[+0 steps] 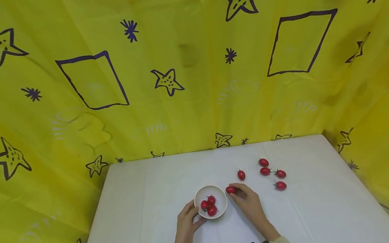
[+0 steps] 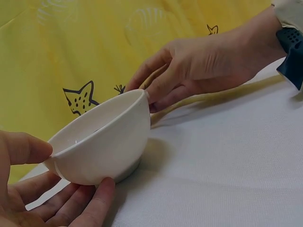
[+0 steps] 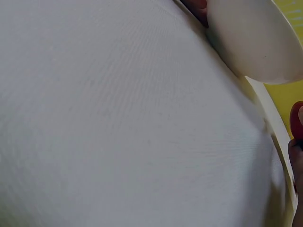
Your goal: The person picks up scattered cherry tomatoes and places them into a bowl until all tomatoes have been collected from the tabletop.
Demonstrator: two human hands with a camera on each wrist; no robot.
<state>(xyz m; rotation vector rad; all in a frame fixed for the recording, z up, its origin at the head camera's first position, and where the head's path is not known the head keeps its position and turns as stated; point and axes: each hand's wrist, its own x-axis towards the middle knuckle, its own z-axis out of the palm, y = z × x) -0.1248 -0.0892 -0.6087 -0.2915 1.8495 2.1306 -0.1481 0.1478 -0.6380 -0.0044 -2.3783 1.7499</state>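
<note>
At the left of the hands, in the lower middle of the head view, the left hand (image 1: 186, 222) holds a white bowl (image 1: 220, 197), its fingers curved around the bowl's left side; the left wrist view shows them at the rim and on the outer wall. The bowl sits on the white worktop (image 1: 145, 218), with at least three small tomatoes (image 1: 212, 210) clustered left of its middle.

Just right of the rim, outside the bowl, is one red tomato (image 1: 230, 190), pinched in the fingers of the right hand (image 1: 249, 205). It sits at the upper-left end of that hand, its long axis running roughly left to right across the frame, so one end faces the bowl. The bowl lies immediately left and slightly below; whether tomato and rim touch, I cannot tell.

Farther right, a lone tomato (image 1: 241, 175) lies above the right hand in the frame. Beyond it, four loose tomatoes (image 1: 280, 186) lie right of centre, nearer the right hand than the left.
</note>
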